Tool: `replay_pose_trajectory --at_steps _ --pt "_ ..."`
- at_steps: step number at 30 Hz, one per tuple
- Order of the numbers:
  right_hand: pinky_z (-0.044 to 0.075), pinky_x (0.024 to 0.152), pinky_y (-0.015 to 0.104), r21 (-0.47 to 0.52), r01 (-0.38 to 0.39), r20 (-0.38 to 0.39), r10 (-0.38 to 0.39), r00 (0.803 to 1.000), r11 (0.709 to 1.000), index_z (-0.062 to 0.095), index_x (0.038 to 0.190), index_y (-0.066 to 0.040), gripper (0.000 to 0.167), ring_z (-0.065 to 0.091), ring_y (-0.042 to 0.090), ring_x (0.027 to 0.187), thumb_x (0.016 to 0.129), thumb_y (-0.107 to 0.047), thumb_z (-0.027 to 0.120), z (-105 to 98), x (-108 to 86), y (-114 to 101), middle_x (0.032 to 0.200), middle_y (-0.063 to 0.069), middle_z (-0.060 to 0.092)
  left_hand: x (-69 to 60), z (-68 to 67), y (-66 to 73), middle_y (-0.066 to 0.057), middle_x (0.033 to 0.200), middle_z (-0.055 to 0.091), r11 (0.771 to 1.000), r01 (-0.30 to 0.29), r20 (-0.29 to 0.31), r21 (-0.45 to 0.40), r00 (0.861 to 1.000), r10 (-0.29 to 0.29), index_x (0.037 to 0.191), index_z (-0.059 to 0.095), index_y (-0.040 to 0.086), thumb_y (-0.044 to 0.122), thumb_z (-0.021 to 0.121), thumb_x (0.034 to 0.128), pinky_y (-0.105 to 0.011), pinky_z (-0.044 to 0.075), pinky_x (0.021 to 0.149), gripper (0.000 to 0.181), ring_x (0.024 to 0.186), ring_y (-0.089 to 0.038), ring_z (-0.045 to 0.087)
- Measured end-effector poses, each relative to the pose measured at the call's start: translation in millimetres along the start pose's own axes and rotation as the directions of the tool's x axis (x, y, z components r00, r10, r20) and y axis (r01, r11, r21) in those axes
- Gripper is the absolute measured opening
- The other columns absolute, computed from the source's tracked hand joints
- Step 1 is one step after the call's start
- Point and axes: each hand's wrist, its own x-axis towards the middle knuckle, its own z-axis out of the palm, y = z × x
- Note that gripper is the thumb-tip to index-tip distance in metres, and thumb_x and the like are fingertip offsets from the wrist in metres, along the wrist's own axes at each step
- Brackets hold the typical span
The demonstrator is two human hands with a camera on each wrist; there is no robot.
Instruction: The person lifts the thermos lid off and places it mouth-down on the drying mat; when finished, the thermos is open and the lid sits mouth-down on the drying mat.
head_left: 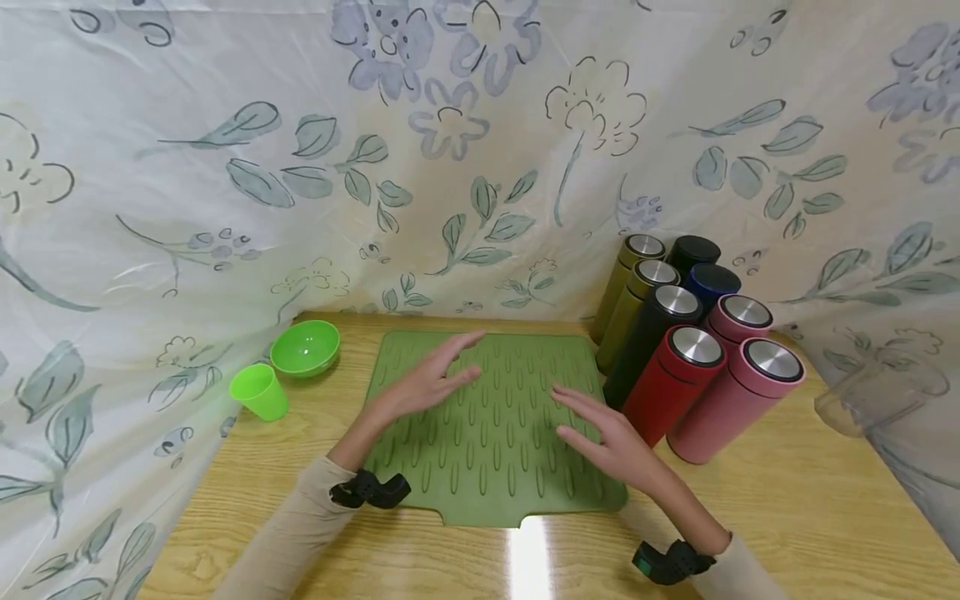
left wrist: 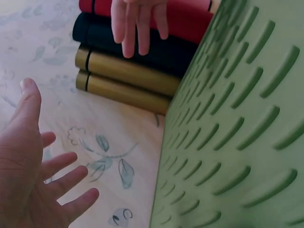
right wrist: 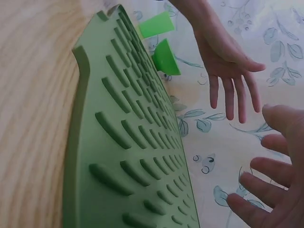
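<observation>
A green ridged mat [head_left: 495,417] lies flat on the wooden table. Over its left half hovers my left hand [head_left: 429,382], fingers extended and nothing held. My right hand [head_left: 611,437] is above the mat's right side, beside the red flask [head_left: 675,375], also with spread fingers and nothing in them. In the left wrist view the fingers of the left hand [left wrist: 42,175] are apart from the mat [left wrist: 228,118]. The right wrist view shows the right hand [right wrist: 273,175] likewise off the mat [right wrist: 137,128].
Several upright flasks, among them a pink flask [head_left: 738,400], a black flask [head_left: 648,350] and a gold flask [head_left: 626,283], crowd the mat's right edge. Left of it stand a green bowl [head_left: 306,350] and a green cup [head_left: 261,393]. A clear container [head_left: 877,392] is far right. Floral cloth [head_left: 480,167] hangs behind.
</observation>
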Motion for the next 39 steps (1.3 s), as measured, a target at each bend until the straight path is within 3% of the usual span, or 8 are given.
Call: replay_pose_trajectory --at_steps 7,13,19,27,31,34,36,39 --pt "0.056 0.09 0.023 0.219 -0.021 0.026 0.016 1.0 0.975 0.055 0.136 -0.014 0.04 0.061 0.008 0.119 0.096 -0.007 0.057 -16.8 -22.6 10.5 0.135 0.002 0.06 5.5 10.4 11.2 -0.007 0.155 0.037 0.998 -0.055 -0.007 -0.008 0.998 0.055 0.153 0.028 0.014 0.035 0.048 0.1003 -0.039 0.036 0.116 0.06 0.14 -0.025 0.04" --pt "0.053 0.091 0.017 0.379 -0.089 0.093 0.057 0.994 0.921 0.055 0.132 -0.001 0.035 0.065 0.009 0.113 0.098 0.0 0.05 -33.3 -48.6 19.0 0.126 -0.005 0.065 8.3 20.8 18.4 -0.001 0.155 0.036 0.997 -0.072 0.04 0.013 0.997 0.072 0.152 0.031 0.015 0.046 0.044 0.0997 -0.035 0.034 0.117 0.062 0.139 -0.022 0.042" --pt "0.052 0.089 0.014 0.32 -0.124 0.066 0.108 0.992 0.939 0.058 0.13 -0.005 0.033 0.066 0.009 0.11 0.098 -0.001 0.051 -48.0 -71.4 29.1 0.124 0.006 0.066 9.3 27.3 24.3 -0.001 0.154 0.039 0.998 -0.069 0.048 -0.009 0.996 0.07 0.152 0.031 0.016 0.037 0.049 0.0999 -0.038 0.035 0.117 0.059 0.138 -0.022 0.043" --pt "0.054 0.087 0.015 0.326 -0.109 0.061 0.094 0.994 0.939 0.053 0.13 0.007 0.035 0.065 0.004 0.11 0.096 0.008 0.046 -81.2 -100.9 44.0 0.127 -0.005 0.065 10.7 32.8 32.2 -0.006 0.149 0.045 0.995 -0.094 0.067 -0.042 0.993 0.097 0.154 0.024 0.025 0.041 0.05 0.0983 -0.04 0.039 0.115 0.064 0.137 -0.021 0.044" --pt "0.052 0.089 0.011 0.34 -0.074 -0.09 0.111 0.99 0.938 0.055 0.122 0.013 0.03 0.068 0.004 0.1 0.095 0.013 0.043 -96.4 -116.9 50.5 0.115 -0.004 0.071 11.1 36.0 33.3 -0.005 0.15 0.045 0.994 -0.101 0.082 -0.045 0.991 0.104 0.154 0.023 0.024 0.046 0.049 0.0978 -0.039 0.038 0.115 0.066 0.138 -0.02 0.043" --pt "0.053 0.084 0.01 0.383 0.046 -0.364 0.105 0.926 0.922 0.058 0.109 0.02 0.023 0.071 0.006 0.084 0.092 0.02 0.043 -99.7 -126.0 55.0 0.096 -0.001 0.075 11.6 37.8 34.6 -0.004 0.15 0.044 0.993 -0.107 0.088 -0.051 0.99 0.111 0.154 0.024 0.022 0.046 0.049 0.0979 -0.039 0.037 0.116 0.066 0.138 -0.019 0.043" --pt "0.056 0.08 0.014 0.426 0.202 -0.542 0.07 0.838 0.882 0.054 0.103 0.026 0.019 0.073 0.011 0.078 0.087 0.026 0.043 -99.3 -128.7 59.7 0.09 0.005 0.076 12.0 38.8 35.6 -0.002 0.15 0.044 0.993 -0.111 0.091 -0.049 0.989 0.115 0.154 0.024 0.02 0.045 0.05 0.0979 -0.039 0.037 0.116 0.067 0.138 -0.018 0.043" --pt "0.056 0.073 0.011 0.307 0.185 -0.721 0.102 0.685 0.934 0.053 0.106 0.026 0.024 0.071 0.006 0.08 0.082 0.025 0.052 -99.3 -127.4 63.5 0.09 -0.001 0.074 12.5 40.5 37.4 -0.001 0.151 0.043 0.993 -0.112 0.097 -0.043 0.988 0.116 0.154 0.023 0.023 0.046 0.049 0.0977 -0.038 0.037 0.116 0.067 0.139 -0.017 0.042"
